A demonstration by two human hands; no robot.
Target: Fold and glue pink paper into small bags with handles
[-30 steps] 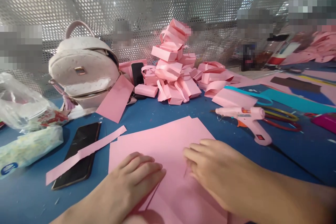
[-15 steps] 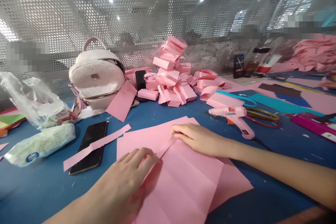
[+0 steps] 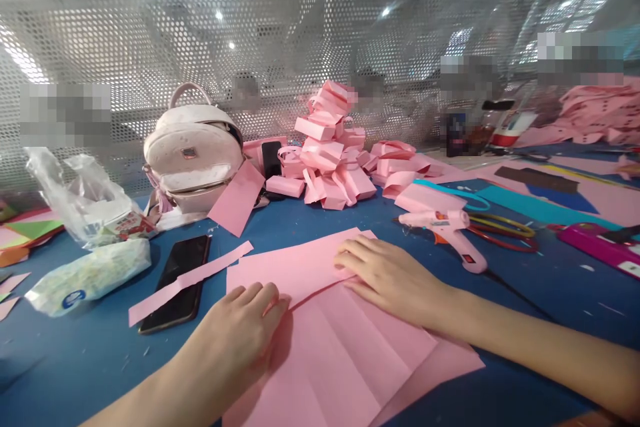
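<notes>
A creased pink paper sheet (image 3: 325, 373) lies in front of me on other pink sheets (image 3: 435, 380), its far part folded over as a flap. My left hand (image 3: 247, 327) is curled at the left end of the fold, thumb and fingers closed on the paper. With bent fingers, my right hand (image 3: 380, 277) grips the right end of the same flap, thumb near the folded edge. Left of the sheets, a narrow pink paper strip (image 3: 200, 273) crosses a dark phone (image 3: 180, 280). A pink glue gun (image 3: 450, 227) rests beyond my right forearm.
Folded pink paper pieces (image 3: 330, 160) are heaped at the back, beside a pale backpack (image 3: 195, 147). A plastic bag (image 3: 85, 200) and a tissue pack (image 3: 95, 273) sit on the left. Right are scissors (image 3: 505, 230) and a magenta tool (image 3: 595, 247). A perforated metal screen (image 3: 300, 33) stands behind.
The flap has come further over toward me, its edge now lower across the sheet. My right hand has moved slightly right and its fingers have spread a little. The view has tilted up slightly.
</notes>
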